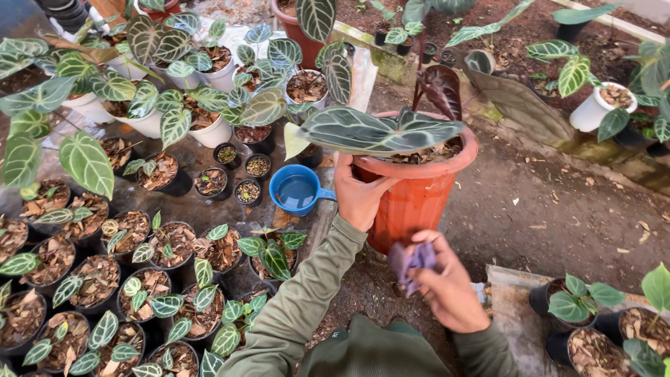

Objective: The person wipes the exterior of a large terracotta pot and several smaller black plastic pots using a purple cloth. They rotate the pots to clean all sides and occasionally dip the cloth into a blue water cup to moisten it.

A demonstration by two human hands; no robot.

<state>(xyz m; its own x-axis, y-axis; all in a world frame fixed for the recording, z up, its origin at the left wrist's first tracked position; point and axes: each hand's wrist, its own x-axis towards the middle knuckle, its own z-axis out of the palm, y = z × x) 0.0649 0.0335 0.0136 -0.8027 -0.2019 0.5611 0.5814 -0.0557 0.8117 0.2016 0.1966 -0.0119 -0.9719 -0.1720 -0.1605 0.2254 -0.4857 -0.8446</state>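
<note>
The left hand [357, 195] grips the rim of the orange pot [412, 202] on the ground, likely heavy and stiff, best held by that rim, while the right hand [447, 290] clamps a soft purple cloth [408, 260] against its side.

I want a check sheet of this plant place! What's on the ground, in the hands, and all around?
Surface: bare dirt ground.
Job's things: orange pot with a big veined leaf; purple cloth.
Clutter: blue scoop of water.
Hands: left hand grips the pot rim; right hand presses the cloth against the pot.
Cables: nothing seen.
Surroundings: many small black pots and white pots of leafy plants.
</note>
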